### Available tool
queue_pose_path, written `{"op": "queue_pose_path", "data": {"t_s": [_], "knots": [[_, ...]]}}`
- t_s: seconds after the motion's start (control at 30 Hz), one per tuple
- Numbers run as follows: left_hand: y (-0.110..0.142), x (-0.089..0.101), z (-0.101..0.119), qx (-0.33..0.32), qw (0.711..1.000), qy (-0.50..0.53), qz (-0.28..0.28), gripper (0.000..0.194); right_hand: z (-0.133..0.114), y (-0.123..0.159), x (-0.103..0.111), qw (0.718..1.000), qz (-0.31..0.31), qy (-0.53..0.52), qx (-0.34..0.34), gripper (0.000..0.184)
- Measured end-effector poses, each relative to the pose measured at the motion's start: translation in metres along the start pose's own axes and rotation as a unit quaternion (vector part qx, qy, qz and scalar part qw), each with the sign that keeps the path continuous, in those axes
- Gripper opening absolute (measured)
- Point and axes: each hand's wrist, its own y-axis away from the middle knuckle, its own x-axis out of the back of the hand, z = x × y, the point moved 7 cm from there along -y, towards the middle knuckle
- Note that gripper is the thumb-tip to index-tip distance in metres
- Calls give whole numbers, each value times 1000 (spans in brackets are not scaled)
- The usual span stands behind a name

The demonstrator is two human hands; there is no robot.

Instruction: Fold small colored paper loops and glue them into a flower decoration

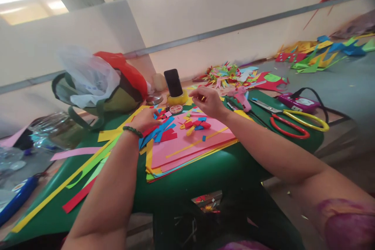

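Note:
My left hand [145,119], with a dark green beaded bracelet at its wrist, rests over a heap of blue paper strips [164,129] and red paper pieces [169,136]. Its fingers look apart. Curled with fingertips together, my right hand [207,100] hovers above the far side of the pink paper stack [187,150]; whatever its fingertips may hold is too small to make out. Between the hands, a small red, yellow and blue paper piece [197,125] lies on the stack. A small round tin [176,109] sits just behind.
A phone [173,83] stands in a yellow tape roll [177,99]. To the right lie a pink glue gun [242,99], large scissors [288,123] and a purple device [299,102]. A bag [117,99] stands at left. Long paper strips [63,187] cross the green table cover [187,187].

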Motion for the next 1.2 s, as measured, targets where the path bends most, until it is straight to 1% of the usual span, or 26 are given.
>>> {"op": "queue_pose_path", "data": {"t_s": [0.03,0.1,0.13,0.2,0.3,0.4,0.47,0.57,0.67,0.77,0.8,0.87,0.93,1.0,1.07,1.13,1.2], "knots": [[2,-4,8,-24,1000,-8,-14,22,1,0,-1,1000,-5,0,1,15],[11,-23,26,-63,992,-3,-109,23,1,1,-4,1000,-17,0,0,15],[15,-32,32,-65,987,-9,-148,24,1,2,-6,1000,-23,1,0,15],[22,-43,38,-50,980,-31,-192,24,0,2,-8,1000,-31,6,0,15],[25,-51,39,-44,971,-49,-228,19,-1,3,-9,999,-41,13,2,14],[25,-53,38,-55,965,-46,-253,13,0,4,-11,999,-50,14,1,13],[25,-54,37,-51,963,-43,-261,11,0,4,-13,998,-56,12,1,13],[25,-53,38,-51,965,-47,-252,8,1,5,-14,998,-65,11,-2,14],[26,-53,41,-58,965,-46,-251,11,1,5,-15,997,-70,11,-3,14],[27,-54,45,-70,962,-24,-265,10,-3,5,-16,997,-79,8,8,14],[27,-52,46,-73,963,-10,-260,9,-5,6,-17,996,-84,2,10,14],[24,-45,48,-76,970,40,-228,8,-8,8,-21,995,-99,-18,2,12],[20,-33,50,-68,976,129,-164,17,-11,11,-25,992,-113,-45,-17,11],[18,-21,49,-54,966,233,-93,27,-13,14,-29,990,-115,-73,-28,10],[18,-14,47,-37,948,314,-42,30,-15,15,-32,990,-112,-87,-22,10],[18,-14,47,-21,930,367,-27,33,-16,14,-31,992,-103,-74,-4,11],[20,-18,48,-7,913,406,-45,37,-18,9,-24,996,-81,-31,1,11]]}}
